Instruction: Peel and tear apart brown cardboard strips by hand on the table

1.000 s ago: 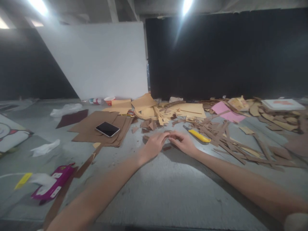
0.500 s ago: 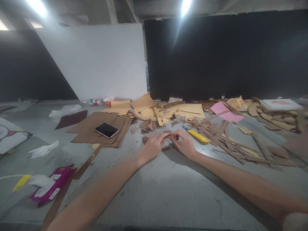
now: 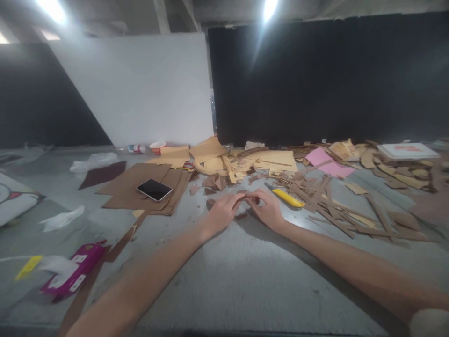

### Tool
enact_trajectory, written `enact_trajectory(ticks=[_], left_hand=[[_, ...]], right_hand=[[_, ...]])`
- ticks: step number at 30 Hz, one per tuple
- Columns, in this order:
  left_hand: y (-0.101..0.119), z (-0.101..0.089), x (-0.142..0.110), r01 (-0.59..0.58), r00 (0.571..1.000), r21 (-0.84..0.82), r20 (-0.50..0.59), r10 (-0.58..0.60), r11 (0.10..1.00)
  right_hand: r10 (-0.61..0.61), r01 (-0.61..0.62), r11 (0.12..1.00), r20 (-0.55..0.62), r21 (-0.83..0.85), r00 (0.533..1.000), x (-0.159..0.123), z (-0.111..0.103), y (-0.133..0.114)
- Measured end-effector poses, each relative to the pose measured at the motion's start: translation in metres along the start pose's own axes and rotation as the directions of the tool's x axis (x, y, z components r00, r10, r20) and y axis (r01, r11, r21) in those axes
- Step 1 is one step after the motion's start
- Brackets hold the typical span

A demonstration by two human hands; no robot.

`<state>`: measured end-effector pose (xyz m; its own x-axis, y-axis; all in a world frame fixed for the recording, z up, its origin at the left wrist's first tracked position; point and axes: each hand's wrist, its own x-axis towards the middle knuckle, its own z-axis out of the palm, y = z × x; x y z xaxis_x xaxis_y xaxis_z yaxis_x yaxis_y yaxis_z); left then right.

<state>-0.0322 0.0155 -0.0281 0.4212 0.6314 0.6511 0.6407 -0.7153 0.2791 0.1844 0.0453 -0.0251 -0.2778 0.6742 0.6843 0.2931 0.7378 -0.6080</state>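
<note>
Both arms reach forward over the grey table (image 3: 245, 276). My left hand (image 3: 222, 213) and my right hand (image 3: 268, 208) meet at the fingertips, pinching a small brown cardboard scrap (image 3: 249, 197) between them. Fingers of both hands are curled together around it. A yellow utility knife (image 3: 285, 197) lies just right of my right hand. Small brown offcuts (image 3: 241, 216) lie under and around the hands.
A black phone (image 3: 154, 189) rests on a stack of brown cardboard sheets (image 3: 140, 187) to the left. Tan cardboard pieces (image 3: 245, 161), brown strips (image 3: 336, 206) and a pink sheet (image 3: 324, 161) litter the back and right. A magenta box (image 3: 72, 276) and white tissue (image 3: 61, 217) lie at left.
The hands stay joined on the scrap with only slight finger movement. The view has shifted a little.
</note>
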Motion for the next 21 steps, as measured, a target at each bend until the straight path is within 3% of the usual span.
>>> enact_trajectory(ticks=[10,21], left_hand=[[-0.0015,0.0004,-0.001,0.0,1.0,0.007,0.003,0.0,1.0],[0.0019,-0.0016,0.0002,-0.013,1.0,0.005,0.003,0.013,1.0]], right_hand=[[-0.012,-0.003,0.993,0.129,0.116,0.992,0.0015,0.0004,0.0007],[0.005,-0.005,1.0,0.05,-0.006,0.999,-0.0013,0.0019,0.0003]])
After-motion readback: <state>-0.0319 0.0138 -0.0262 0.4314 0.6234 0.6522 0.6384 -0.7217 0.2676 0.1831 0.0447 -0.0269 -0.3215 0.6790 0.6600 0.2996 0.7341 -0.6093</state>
